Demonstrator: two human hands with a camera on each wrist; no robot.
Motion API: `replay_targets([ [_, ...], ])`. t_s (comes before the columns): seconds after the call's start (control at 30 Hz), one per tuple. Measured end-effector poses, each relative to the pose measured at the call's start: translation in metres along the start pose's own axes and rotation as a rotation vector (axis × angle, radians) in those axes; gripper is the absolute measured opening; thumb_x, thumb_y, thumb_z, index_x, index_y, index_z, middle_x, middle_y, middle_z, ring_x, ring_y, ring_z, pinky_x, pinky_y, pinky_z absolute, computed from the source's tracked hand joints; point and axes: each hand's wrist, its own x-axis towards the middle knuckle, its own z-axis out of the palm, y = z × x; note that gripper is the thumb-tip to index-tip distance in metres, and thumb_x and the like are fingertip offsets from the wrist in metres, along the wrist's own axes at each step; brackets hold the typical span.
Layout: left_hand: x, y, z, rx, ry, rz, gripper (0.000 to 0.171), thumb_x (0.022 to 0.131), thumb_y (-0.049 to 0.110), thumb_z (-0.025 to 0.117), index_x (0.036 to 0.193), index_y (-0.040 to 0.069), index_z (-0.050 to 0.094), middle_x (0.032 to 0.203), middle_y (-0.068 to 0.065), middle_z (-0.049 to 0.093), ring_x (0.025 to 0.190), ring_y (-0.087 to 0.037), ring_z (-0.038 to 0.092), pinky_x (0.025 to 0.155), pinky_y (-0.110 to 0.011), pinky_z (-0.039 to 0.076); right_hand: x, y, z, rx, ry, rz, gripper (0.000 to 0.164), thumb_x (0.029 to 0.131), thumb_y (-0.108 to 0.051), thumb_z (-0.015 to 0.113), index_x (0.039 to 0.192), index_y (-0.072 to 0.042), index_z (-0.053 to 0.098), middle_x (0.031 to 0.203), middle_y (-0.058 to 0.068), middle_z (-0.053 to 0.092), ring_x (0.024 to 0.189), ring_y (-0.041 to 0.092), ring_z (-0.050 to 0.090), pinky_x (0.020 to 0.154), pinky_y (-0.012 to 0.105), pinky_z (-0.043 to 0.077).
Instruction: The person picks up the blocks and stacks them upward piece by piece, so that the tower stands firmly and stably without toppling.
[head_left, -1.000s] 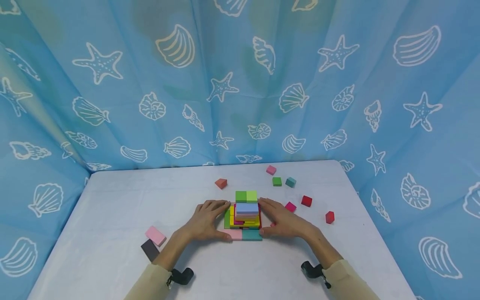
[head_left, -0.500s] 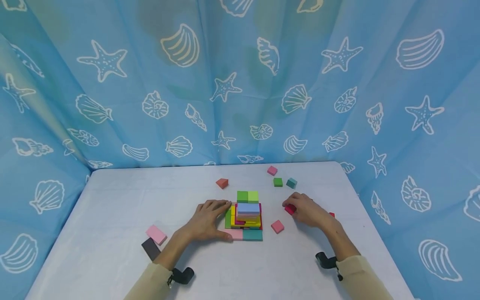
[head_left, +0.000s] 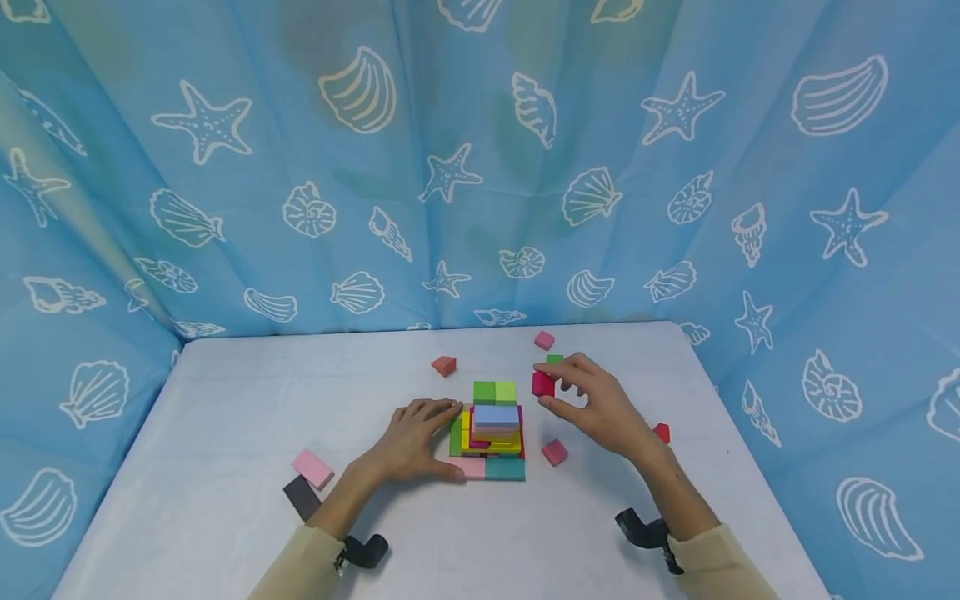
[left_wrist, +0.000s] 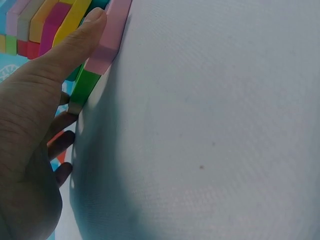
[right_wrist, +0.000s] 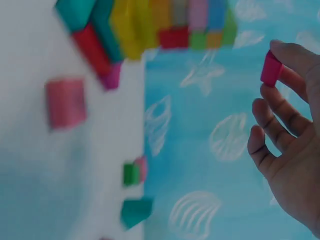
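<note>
A stepped tower of colored blocks (head_left: 496,417) stands on the table, with two green blocks on top. My left hand (head_left: 405,442) rests against the tower's left side. In the left wrist view its thumb lies on a pink block (left_wrist: 111,42) of the base, and its fingertips are by a green block (left_wrist: 85,91). Between thumb and fingertips my right hand (head_left: 600,408) pinches a magenta block (head_left: 543,384), raised to the right of the tower, apart from it. The right wrist view shows this block (right_wrist: 271,68) clearly, the other fingers loosely bent.
A rose block (head_left: 554,452) lies right of the tower. Red (head_left: 662,432), green (head_left: 555,358), pink (head_left: 544,340) and orange-red (head_left: 444,366) blocks lie farther out. Pink (head_left: 312,469) and black (head_left: 302,498) blocks lie at left. A blue curtain (head_left: 480,208) hangs behind the table (head_left: 225,417).
My right hand left the tower's right side, went to the loose blocks, and now lifts the magenta block back toward the tower top. My left hand stayed in place.
</note>
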Motion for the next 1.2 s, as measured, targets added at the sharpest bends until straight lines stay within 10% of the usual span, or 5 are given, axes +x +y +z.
replay_targets([
  [0.57, -0.001, 0.001, -0.001, -0.015, -0.011, 0.003, 0.108, 0.071, 0.075, 0.073, 0.158, 0.024, 0.035, 0.159, -0.001, 0.038, 0.142, -0.029, 0.034, 0.113, -0.056, 0.029, -0.004, -0.030, 0.028, -0.201, -0.017, -0.024, 0.042, 0.076, -0.026, 0.090, 0.113, -0.028, 0.068, 0.114, -0.007, 0.061, 0.108, 0.013, 0.059, 0.083, 0.033, 0.059],
  [1.2, 0.000, 0.001, -0.001, -0.008, -0.006, -0.001, 0.108, 0.071, 0.075, 0.073, 0.158, 0.025, 0.035, 0.159, -0.001, 0.038, 0.143, -0.029, 0.033, 0.113, -0.058, 0.029, 0.003, -0.028, 0.035, -0.141, -0.031, -0.048, 0.037, 0.081, -0.028, 0.086, 0.114, -0.029, 0.069, 0.101, -0.012, 0.061, 0.096, 0.007, 0.059, 0.083, 0.032, 0.059],
])
